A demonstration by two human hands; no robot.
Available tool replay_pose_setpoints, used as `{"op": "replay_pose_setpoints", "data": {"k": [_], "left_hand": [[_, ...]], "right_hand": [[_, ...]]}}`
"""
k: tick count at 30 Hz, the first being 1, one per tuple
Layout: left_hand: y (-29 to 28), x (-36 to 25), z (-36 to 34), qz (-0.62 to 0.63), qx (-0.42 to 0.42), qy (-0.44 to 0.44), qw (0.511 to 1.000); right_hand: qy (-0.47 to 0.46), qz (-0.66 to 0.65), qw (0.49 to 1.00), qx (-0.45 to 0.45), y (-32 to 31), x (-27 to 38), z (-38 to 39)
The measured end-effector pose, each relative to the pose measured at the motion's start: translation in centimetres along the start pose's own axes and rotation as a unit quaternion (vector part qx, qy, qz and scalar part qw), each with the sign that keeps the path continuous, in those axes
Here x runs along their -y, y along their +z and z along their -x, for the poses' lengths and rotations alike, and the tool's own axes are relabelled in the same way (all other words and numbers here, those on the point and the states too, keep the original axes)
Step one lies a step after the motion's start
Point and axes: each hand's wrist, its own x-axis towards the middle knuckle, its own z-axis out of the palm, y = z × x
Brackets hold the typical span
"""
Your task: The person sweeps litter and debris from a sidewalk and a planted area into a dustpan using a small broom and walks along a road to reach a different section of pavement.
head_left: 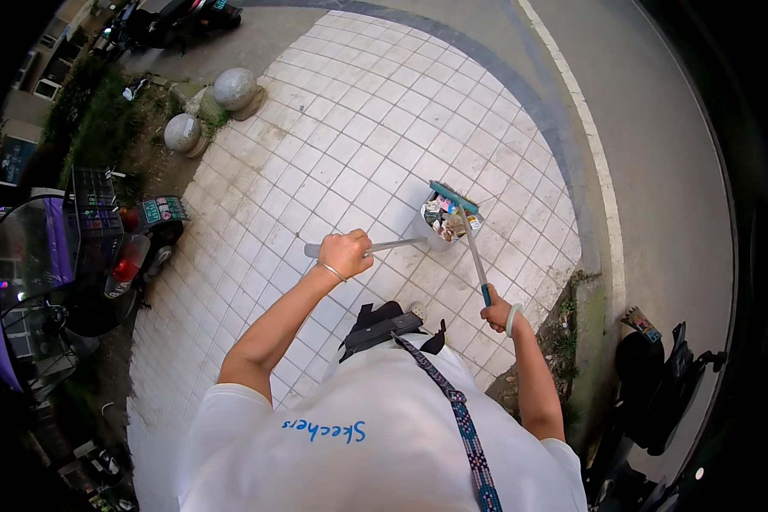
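Observation:
My left hand (346, 253) is closed around the pale handle (392, 245) of a long-handled dustpan. The dustpan's whitish bin (435, 242) is ahead of me over the tiles and holds mixed litter (445, 221), with crumpled wrappers and paper among it. In my right hand (497, 312) is the teal grip of a broom (474, 252) with a grey stick. Its teal head (454, 197) lies across the far side of the bin's opening, bristles turned away from me. Whether the head presses on the litter I cannot tell.
White square tiles (350, 128) spread ahead, bounded by a grey road (640, 128) on the right. Two stone balls (235, 89) stand at the far left beside a planted strip. Parked scooters line the left (77, 282) and lower right (666, 375). A kerb (590, 341) runs near my right arm.

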Motion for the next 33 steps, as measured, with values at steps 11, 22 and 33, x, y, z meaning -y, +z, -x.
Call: {"op": "replay_pose_setpoints", "data": {"k": [11,22,33], "left_hand": [[-0.2,0.8,-16.8,-0.014,-0.006,0.008,1.000],[-2.6,6.2,-36.6,0.002,0.064,-0.023,0.998],[-4.7,8.9,-57.9,-0.017,0.076,-0.118,0.990]], "right_hand": [[-0.034,-0.017,0.999,-0.032,-14.3,7.8,-6.9],[-0.008,-0.002,1.000,0.020,-28.9,21.3,-15.8],[-0.029,0.134,0.987,0.086,-49.5,37.6,-26.4]]}}
